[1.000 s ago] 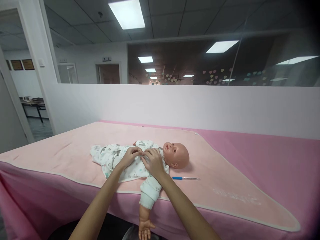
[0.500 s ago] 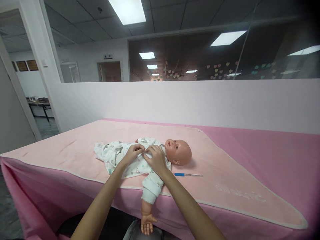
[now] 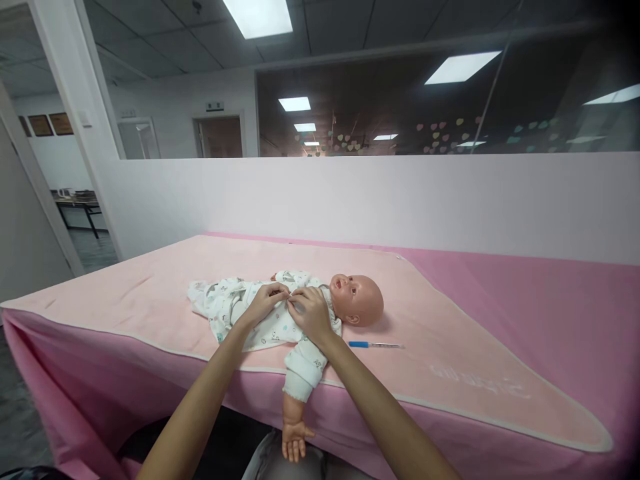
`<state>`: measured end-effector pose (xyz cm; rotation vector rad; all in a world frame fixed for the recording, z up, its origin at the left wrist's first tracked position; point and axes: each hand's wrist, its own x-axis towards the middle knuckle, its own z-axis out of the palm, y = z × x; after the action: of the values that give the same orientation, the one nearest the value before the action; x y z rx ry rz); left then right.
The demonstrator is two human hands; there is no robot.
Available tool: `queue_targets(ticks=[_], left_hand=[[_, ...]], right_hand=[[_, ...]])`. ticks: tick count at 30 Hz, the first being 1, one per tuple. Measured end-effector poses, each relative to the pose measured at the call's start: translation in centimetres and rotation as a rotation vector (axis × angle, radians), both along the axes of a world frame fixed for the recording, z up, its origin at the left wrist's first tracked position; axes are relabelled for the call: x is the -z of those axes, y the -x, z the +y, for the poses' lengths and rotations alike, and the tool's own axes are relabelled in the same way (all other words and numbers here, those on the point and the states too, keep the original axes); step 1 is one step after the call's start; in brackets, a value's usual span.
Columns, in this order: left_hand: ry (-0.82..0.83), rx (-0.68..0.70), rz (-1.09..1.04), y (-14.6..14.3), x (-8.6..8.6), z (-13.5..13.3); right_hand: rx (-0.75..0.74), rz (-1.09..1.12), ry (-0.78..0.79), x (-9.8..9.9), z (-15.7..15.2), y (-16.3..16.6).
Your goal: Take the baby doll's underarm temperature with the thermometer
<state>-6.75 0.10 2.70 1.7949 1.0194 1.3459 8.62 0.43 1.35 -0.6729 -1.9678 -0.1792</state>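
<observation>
Over to the head view, and here's the doll (image 3: 280,328), flat on its back on the peach mat (image 3: 450,340), bald head (image 3: 363,300) toward the person's right, a pose that presumably leaves its whole front within reach. Look at the left hand (image 3: 267,303), over the doll's belly side, fingertips drawn together and pinching the front of the patterned clothes (image 3: 267,331)! And right beside it, at the doll's chest, the right hand (image 3: 311,313), thumb and fingers pinching the same patch. So close a pairing suggests both are controlling one small bit of fabric; fold or fastener, I can't make out. The doll's near arm (image 3: 303,370) hangs past the mat's edge, which I'd guess simply keeps it out from under the fingers. Just on the person's side of the doll's head lies a slim blue-ended stick (image 3: 375,345), unheld, probably parked there to be handy yet clear of the clothes. Under doll and mat, pink cloth (image 3: 545,300) covers the surface.
</observation>
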Motion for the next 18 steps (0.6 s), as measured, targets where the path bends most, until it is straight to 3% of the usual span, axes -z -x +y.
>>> queue_targets(ticks=[18], left_hand=[[-0.008, 0.042, -0.028, 0.1, -0.08, -0.07]], right_hand=[[0.156, 0.007, 0.028, 0.02, -0.27, -0.14]])
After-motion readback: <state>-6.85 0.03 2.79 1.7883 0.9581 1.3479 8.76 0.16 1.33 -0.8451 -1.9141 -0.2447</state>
